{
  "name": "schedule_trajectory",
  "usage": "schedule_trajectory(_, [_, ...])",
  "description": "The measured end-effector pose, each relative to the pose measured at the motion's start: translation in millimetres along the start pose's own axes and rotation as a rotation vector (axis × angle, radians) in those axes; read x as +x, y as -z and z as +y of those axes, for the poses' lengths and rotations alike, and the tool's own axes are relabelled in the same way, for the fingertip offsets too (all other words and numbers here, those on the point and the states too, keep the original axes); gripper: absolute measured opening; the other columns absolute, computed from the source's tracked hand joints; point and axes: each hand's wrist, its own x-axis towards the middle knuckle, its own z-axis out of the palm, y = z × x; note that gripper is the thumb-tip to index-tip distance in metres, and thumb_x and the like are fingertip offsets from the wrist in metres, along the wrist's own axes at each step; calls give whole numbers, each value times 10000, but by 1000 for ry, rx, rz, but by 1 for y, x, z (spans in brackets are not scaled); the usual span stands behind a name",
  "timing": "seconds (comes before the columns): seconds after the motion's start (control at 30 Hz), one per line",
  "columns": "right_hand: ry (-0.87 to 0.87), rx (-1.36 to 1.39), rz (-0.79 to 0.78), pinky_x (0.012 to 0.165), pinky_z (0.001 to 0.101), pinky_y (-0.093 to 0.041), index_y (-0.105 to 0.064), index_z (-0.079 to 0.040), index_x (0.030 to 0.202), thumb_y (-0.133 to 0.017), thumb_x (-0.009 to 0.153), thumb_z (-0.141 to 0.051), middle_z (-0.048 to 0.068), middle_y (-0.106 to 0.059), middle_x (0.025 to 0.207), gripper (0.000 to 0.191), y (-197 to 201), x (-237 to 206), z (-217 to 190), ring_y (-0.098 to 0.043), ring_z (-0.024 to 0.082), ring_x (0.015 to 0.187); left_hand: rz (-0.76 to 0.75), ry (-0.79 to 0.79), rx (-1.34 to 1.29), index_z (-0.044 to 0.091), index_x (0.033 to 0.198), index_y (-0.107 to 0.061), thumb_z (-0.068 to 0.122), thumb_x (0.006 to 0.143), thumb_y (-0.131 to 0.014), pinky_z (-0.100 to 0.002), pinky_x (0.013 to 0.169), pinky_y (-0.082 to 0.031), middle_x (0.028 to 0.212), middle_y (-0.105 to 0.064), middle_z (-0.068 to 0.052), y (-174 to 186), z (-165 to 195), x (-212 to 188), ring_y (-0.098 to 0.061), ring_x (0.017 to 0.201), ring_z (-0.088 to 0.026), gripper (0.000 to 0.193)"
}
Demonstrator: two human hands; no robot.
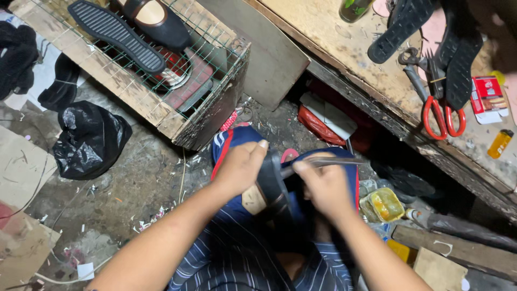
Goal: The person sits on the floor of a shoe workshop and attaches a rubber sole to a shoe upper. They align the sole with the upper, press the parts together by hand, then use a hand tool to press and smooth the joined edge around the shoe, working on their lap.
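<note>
Seated on the workshop floor, I brace a dark shoe (271, 188) sole-up on my lap, my left hand (239, 167) clamped round it to steady it, while my right hand (323, 186) grips what looks like a thin metal tool (323, 161) against it. A red-and-white carton (489, 99) lies on the bench (344, 48) by red-handled scissors (439, 110).

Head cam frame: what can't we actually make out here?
- Shoe: mostly hidden by the left hand and right hand.
- Metal tool: motion-blurred, its tip unreadable.
- Bottle: cut off by the top edge.
- Under the workbench: too dark.
</note>
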Motion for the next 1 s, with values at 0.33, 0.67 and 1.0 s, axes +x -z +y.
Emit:
schedule_trajectory(0.33, [84,-204,-139,420,268,-397,-674,-48,862,-697,895,-234,-13,-602,594,190,7,30,-47,-514,83,460,-27,-114,26,9,759,-616,380,1036,-463,-421,598,-461,627,-586,-174,4,3,11,-599,582,-263,487])
schedule_trajectory(0.67, [-14,-22,-181,396,299,-433,-567,-19,873,-712,898,-192,29,-552,598,227,7,30,-44,-520,130,432,-144,133,-409,63,1070,-633,340,825,-731,-323,864,-521,992,-695,-47,20,30,-11,-661,942,-147,382])
schedule_trajectory(1.0, [151,413,-157,478,321,-513,-563,9,1076,-694,896,-72,82,-598,703,237,4,-50,-79,-566,155,514,-6,-300,10,27,1050,-655,254,606,-927,-318,839,-563,985,-712,-73,70,126,-84,-715,917,-196,568])
